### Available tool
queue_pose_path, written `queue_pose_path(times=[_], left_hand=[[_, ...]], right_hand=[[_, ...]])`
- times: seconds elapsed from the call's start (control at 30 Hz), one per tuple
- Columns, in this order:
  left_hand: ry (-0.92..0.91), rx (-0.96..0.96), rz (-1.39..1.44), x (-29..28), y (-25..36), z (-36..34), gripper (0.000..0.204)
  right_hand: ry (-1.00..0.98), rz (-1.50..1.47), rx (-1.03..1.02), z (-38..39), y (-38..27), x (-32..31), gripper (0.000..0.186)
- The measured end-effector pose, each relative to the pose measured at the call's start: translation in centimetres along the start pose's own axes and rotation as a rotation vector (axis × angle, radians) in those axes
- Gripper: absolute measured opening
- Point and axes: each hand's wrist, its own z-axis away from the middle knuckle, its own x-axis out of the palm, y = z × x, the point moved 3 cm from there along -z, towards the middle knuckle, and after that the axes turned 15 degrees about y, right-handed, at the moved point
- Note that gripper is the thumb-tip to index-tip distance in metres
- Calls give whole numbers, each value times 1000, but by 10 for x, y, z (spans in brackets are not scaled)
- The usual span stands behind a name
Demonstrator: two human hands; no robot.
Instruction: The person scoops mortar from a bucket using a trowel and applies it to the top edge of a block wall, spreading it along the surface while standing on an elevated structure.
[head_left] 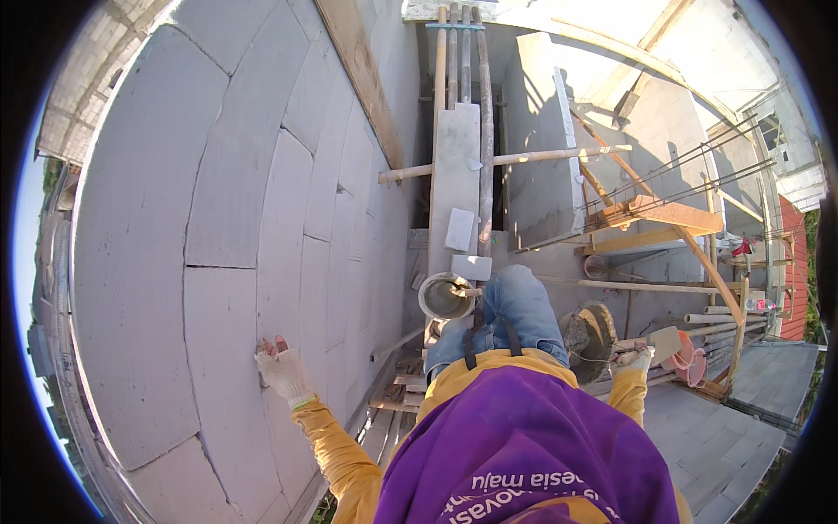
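Observation:
My left hand (281, 371), in a white glove with bare fingertips, rests against the pale block wall (223, 349) beside a vertical joint, fingers slightly bent and apart. My right hand (633, 358), also gloved, grips a trowel (661, 342) with a pale flat blade, at my right side. Next to it is a dark bucket (602, 332) with grey mortar and a thin handle. A grey bucket (436, 304) with a wooden-handled tool in it sits ahead of my knees, by two small white block pieces (459, 230).
Bamboo poles (486, 131) and a narrow board (456, 153) span a gap ahead. On the right are wooden framing (672, 212), rebar rods, a large upright panel (537, 140), pipes (716, 318) and a pink bucket (697, 367). A long plank (358, 70) leans along the wall.

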Motion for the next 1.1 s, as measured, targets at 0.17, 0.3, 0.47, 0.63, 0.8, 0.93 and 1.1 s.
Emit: queue_pose_path(times=[0.17,0.3,0.47,0.63,0.8,0.93,1.1], left_hand=[[55,83,-78,-5,2,1,46],[171,-305,477,38,-9,14,42],[47,-103,220,173,150,57,26],[-7,334,78,340,339,16,25],[197,629,-342,439,440,-31,30],[311,503,-597,465,435,-57,36],[366,420,-570,484,464,-44,39]], right_hand=[[156,137,-13,24,22,128,14],[76,273,143,-21,31,215,36],[24,495,95,-71,53,372,50],[24,680,100,-108,73,549,38],[-85,426,102,-107,78,617,29],[-192,403,171,-105,43,720,31],[-237,233,123,-42,-3,829,38]])
